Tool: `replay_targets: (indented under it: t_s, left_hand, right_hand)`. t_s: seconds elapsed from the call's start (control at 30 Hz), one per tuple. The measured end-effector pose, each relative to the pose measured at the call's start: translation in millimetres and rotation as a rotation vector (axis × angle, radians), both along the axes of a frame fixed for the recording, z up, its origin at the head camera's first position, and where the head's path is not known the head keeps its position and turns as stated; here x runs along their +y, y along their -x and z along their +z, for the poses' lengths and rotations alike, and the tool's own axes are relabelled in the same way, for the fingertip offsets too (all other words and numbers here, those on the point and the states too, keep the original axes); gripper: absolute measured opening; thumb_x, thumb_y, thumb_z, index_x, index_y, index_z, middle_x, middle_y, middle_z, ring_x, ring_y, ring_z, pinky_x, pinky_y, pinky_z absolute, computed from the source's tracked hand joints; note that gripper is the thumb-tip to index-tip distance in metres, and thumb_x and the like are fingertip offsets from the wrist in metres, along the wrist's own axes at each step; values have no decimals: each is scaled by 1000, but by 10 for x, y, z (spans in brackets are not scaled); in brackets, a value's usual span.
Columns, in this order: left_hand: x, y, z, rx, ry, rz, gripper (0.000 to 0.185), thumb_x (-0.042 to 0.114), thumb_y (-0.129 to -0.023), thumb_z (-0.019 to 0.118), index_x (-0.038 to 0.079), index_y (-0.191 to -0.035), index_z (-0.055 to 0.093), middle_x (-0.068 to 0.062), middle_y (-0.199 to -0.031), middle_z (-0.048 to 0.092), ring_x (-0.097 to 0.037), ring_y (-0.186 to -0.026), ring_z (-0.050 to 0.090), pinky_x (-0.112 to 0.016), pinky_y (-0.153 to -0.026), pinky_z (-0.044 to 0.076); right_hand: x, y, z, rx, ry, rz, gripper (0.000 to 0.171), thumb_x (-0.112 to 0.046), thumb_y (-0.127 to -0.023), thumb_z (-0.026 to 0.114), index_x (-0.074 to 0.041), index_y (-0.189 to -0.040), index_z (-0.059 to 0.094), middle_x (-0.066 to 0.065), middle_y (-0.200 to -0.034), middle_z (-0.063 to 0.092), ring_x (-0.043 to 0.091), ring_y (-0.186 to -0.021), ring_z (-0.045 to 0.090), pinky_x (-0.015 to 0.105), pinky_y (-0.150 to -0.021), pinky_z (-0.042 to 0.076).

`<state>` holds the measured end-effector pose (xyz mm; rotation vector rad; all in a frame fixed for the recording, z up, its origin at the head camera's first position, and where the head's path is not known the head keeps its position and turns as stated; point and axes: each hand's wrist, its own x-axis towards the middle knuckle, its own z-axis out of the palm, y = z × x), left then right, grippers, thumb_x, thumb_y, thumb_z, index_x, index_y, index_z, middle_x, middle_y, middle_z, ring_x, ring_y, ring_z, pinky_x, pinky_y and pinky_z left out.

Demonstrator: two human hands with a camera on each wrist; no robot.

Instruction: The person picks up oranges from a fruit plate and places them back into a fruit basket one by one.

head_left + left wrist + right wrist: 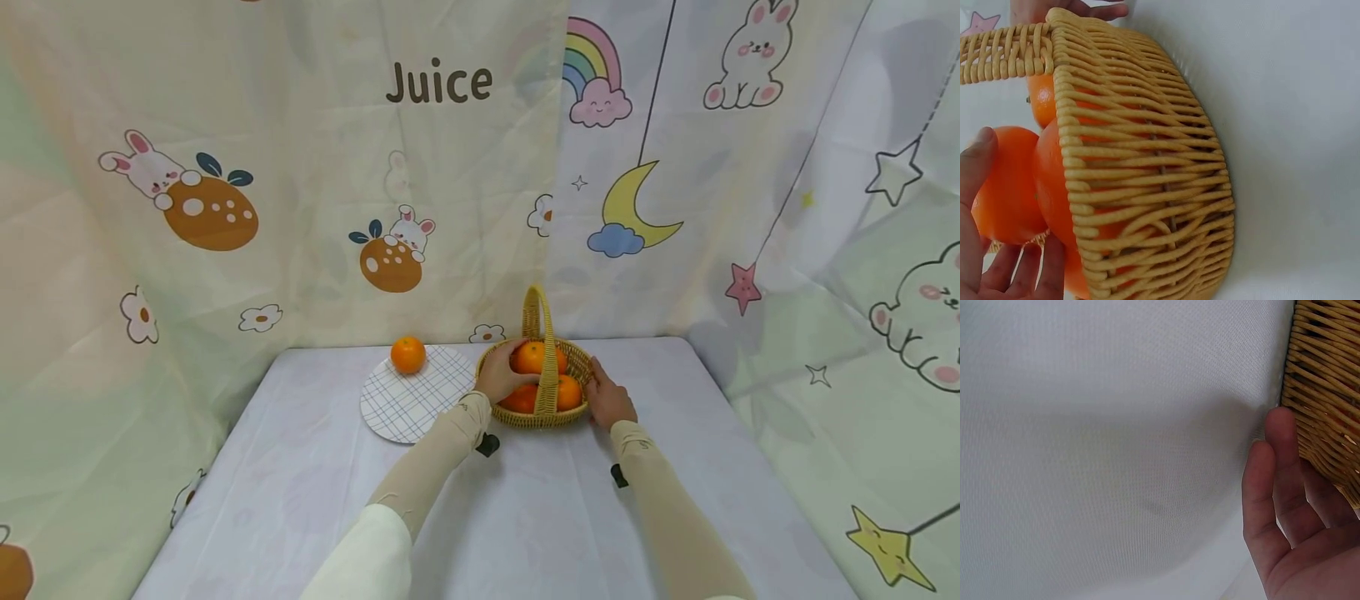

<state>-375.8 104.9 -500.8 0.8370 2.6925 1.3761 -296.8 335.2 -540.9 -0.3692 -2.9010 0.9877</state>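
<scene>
A yellow wicker basket (543, 419) with a tall handle holds several oranges (568, 392). My left hand (504, 377) reaches over its left rim and grips one orange (1010, 187), thumb on one side and fingers on the other. That orange touches another orange inside. At the basket's right side is my right hand (611, 400). In the right wrist view its fingers (1282, 434) lie nearly straight against the outer weave; its thumb is hidden there.
Left of the basket, a round plate (405, 408) with a blue grid pattern carries a single orange (408, 355) near its back edge. A white cloth covers the table (525, 517). Printed curtains (465, 167) stand behind and at both sides.
</scene>
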Motion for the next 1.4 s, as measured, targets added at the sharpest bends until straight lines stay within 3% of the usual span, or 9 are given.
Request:
replay_targets:
  t_s: [0.23, 0.5, 0.7, 0.9, 1.1, 1.23, 1.4]
  left_hand:
    - [-43, 17, -27, -1, -83, 12, 87, 42, -71, 85, 12, -144, 49, -1, -140, 53, -18, -128, 48, -33, -106, 40]
    - [-94, 2, -35, -56, -162, 25, 83, 41, -72, 86, 15, -142, 50, 2, -138, 55, -19, -127, 50, -38, -106, 41]
    - [-168, 39, -12, -41, -171, 31, 87, 46, -70, 85, 13, -143, 50, -1, -138, 56, -18, -129, 48, -38, -108, 39]
    - [-303, 122, 21, -3, -207, 43, 84, 40, -72, 86, 8, -141, 51, -10, -136, 57, -30, -124, 53, -43, -103, 44]
    - [-462, 206, 79, 18, -226, 137, 72, 28, -76, 85, 3, -136, 55, -11, -134, 59, -30, -126, 52, -43, -103, 44]
    - [-630, 243, 75, 10, -185, 233, 73, 30, -76, 85, 4, -137, 54, -10, -136, 57, -28, -128, 50, -41, -107, 40]
    - [-845, 334, 20, 2, -185, 343, 74, 35, -76, 84, 3, -136, 54, -12, -136, 56, -29, -129, 48, -41, -109, 37]
  right_hand:
    - [-15, -14, 22, -10, -3, -5, 59, -30, -101, 22, -23, -158, 7, 24, -109, 63, 20, -49, 56, 40, -66, 52]
    - [-19, -21, 38, -8, -4, -9, 59, -30, -101, 22, -23, -158, 8, 20, -99, 64, 20, -49, 57, 39, -65, 52]
    - [-10, -20, 42, -1, -3, -7, 58, -29, -102, 23, -22, -158, 8, 17, -87, 63, 20, -48, 56, 39, -62, 52]
    - [-18, -17, 29, -4, -6, -2, 58, -30, -102, 22, -22, -158, 9, 21, -99, 64, 20, -49, 57, 41, -66, 53]
    - [-6, -15, 33, 4, 1, -7, 58, -30, -102, 23, -22, -158, 9, 24, -106, 64, 20, -49, 56, 37, -60, 51]
    - [-18, -22, 34, -11, 11, -5, 58, -30, -102, 22, -22, -158, 8, 20, -94, 64, 21, -49, 56, 36, -59, 51]
    - [-28, -34, 43, -3, 4, -5, 58, -29, -103, 23, -20, -158, 9, 23, -106, 64, 20, -48, 56, 35, -58, 51]
